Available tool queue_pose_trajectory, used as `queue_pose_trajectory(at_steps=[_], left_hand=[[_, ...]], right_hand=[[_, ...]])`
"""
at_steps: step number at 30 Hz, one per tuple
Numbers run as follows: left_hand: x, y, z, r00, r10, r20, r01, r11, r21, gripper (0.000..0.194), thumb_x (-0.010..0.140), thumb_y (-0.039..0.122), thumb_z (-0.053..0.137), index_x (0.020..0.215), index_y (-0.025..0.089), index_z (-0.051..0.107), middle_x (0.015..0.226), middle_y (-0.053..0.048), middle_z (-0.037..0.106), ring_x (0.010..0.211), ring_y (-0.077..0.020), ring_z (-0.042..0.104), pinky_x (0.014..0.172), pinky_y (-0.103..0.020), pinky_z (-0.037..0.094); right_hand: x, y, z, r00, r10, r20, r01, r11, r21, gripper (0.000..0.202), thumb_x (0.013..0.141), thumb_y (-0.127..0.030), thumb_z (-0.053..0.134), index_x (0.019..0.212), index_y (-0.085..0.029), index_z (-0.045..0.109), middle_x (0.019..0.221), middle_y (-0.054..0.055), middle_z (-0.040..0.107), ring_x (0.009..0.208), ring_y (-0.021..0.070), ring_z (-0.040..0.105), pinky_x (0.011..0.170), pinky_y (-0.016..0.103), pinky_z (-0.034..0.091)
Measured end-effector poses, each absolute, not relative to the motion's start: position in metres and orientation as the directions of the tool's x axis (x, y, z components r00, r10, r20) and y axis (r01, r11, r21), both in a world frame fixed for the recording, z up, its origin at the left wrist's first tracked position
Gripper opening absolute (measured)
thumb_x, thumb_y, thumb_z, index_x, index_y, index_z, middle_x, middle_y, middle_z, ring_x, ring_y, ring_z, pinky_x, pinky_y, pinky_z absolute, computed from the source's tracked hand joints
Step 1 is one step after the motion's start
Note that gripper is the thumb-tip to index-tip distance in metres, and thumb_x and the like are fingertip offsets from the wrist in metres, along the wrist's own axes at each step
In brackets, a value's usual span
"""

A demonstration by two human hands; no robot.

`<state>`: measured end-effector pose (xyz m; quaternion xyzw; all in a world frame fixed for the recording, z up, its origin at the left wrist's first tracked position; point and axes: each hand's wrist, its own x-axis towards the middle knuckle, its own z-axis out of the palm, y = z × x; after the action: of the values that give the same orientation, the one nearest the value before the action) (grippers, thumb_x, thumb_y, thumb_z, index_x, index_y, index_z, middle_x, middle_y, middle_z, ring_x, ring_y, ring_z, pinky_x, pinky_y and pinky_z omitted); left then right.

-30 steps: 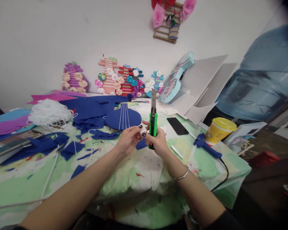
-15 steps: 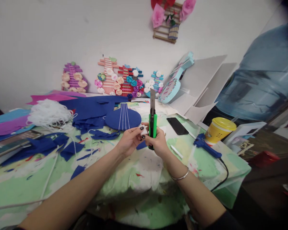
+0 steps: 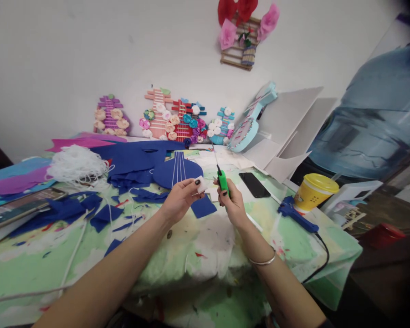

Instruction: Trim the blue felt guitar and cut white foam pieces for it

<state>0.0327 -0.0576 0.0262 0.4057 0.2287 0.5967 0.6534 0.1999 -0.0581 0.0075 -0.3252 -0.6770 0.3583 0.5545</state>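
Pinched between the thumb and fingers of my left hand (image 3: 183,196) is a small white block (image 3: 201,184). My right hand (image 3: 233,202) is wrapped round a green utility knife (image 3: 222,179), its long blade extended and pointing away from me. The two hands are a short way apart, and the blade is clear of the block. Just behind my left hand lies a blue felt instrument body (image 3: 167,171) with white strings running over it. A blue felt square (image 3: 204,207) rests on the table between and below my hands.
Blue felt scraps (image 3: 105,217) and a heap of white cord (image 3: 78,165) cover the left side. To the right are a black phone (image 3: 254,184), a blue glue gun (image 3: 299,216) and a yellow cup (image 3: 316,191). Finished flowered instruments (image 3: 182,120) lean on the wall.
My right hand has drawn away from my left, taking the knife with it. The knife has turned from upright to tilted away, and the blue felt square shows more fully.
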Motion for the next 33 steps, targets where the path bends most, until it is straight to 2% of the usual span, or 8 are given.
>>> queue_pose_trajectory(at_steps=[3,7,9,11,13,15,23,33], left_hand=[[0.030,-0.057,0.027,0.195,0.963,0.187,-0.584,-0.040,0.811,0.017,0.068,0.026,0.072,0.073,0.011,0.067,0.068,-0.005,0.065,0.060,-0.0122,0.060,0.063,-0.026,0.047],[0.028,-0.059,0.028,0.222,0.955,0.197,-0.564,-0.039,0.825,0.017,0.069,0.026,0.072,0.074,0.011,0.067,0.066,-0.005,0.065,0.055,-0.0111,0.059,0.058,-0.024,0.046],[0.028,-0.059,0.028,0.224,0.952,0.210,-0.578,-0.044,0.815,0.016,0.069,0.026,0.072,0.073,0.011,0.067,0.065,-0.004,0.064,0.055,-0.0103,0.058,0.058,-0.023,0.046],[0.027,-0.059,0.027,0.220,0.948,0.231,-0.604,-0.053,0.795,0.014,0.069,0.024,0.072,0.072,0.012,0.066,0.063,-0.002,0.063,0.055,-0.0098,0.057,0.058,-0.023,0.046],[0.027,-0.058,0.027,0.214,0.945,0.248,-0.629,-0.061,0.775,0.013,0.068,0.023,0.072,0.072,0.013,0.066,0.061,-0.002,0.061,0.056,-0.0096,0.056,0.057,-0.022,0.045],[0.027,-0.058,0.028,0.204,0.949,0.240,-0.642,-0.055,0.764,0.013,0.067,0.021,0.073,0.071,0.012,0.065,0.061,-0.001,0.061,0.056,-0.0094,0.055,0.057,-0.023,0.045],[0.028,-0.061,0.030,0.217,0.958,0.185,-0.625,-0.010,0.781,0.017,0.070,0.024,0.071,0.064,0.012,0.061,0.059,0.000,0.056,0.054,-0.0086,0.052,0.058,-0.024,0.045],[0.028,-0.064,0.032,0.232,0.957,0.175,-0.660,0.023,0.751,0.014,0.069,0.020,0.071,0.063,0.012,0.062,0.058,0.001,0.056,0.054,-0.0086,0.053,0.058,-0.024,0.046]], right_hand=[[0.208,-0.054,0.008,-0.219,0.779,0.588,0.150,0.622,-0.769,0.033,0.083,-0.047,0.051,0.099,-0.019,0.058,0.073,0.001,0.052,0.065,0.0149,0.047,0.064,0.028,0.039],[0.214,-0.052,0.011,-0.267,0.735,0.624,0.190,0.675,-0.713,0.033,0.082,-0.044,0.052,0.102,-0.018,0.058,0.087,0.005,0.056,0.077,0.0179,0.050,0.068,0.029,0.039],[0.216,-0.053,0.012,-0.288,0.708,0.645,0.221,0.705,-0.674,0.033,0.083,-0.046,0.049,0.096,-0.017,0.059,0.082,0.004,0.055,0.073,0.0173,0.049,0.066,0.028,0.037],[0.217,-0.053,0.012,-0.301,0.699,0.649,0.288,0.715,-0.637,0.036,0.084,-0.051,0.045,0.080,-0.017,0.058,0.069,0.001,0.050,0.063,0.0148,0.044,0.059,0.027,0.033],[0.218,-0.054,0.012,-0.300,0.704,0.644,0.369,0.708,-0.602,0.042,0.083,-0.055,0.043,0.067,-0.018,0.053,0.059,-0.001,0.043,0.056,0.0125,0.038,0.054,0.026,0.028],[0.217,-0.054,0.011,-0.298,0.706,0.642,0.436,0.699,-0.567,0.044,0.082,-0.057,0.043,0.062,-0.018,0.050,0.056,-0.002,0.040,0.054,0.0114,0.036,0.053,0.025,0.026],[0.215,-0.057,0.013,-0.335,0.691,0.640,0.516,0.703,-0.489,0.044,0.081,-0.056,0.043,0.060,-0.018,0.047,0.054,-0.002,0.041,0.053,0.0107,0.037,0.052,0.024,0.025],[0.214,-0.056,0.012,-0.348,0.687,0.638,0.514,0.709,-0.483,0.045,0.081,-0.057,0.043,0.060,-0.018,0.046,0.054,-0.003,0.040,0.052,0.0103,0.036,0.052,0.023,0.024]])
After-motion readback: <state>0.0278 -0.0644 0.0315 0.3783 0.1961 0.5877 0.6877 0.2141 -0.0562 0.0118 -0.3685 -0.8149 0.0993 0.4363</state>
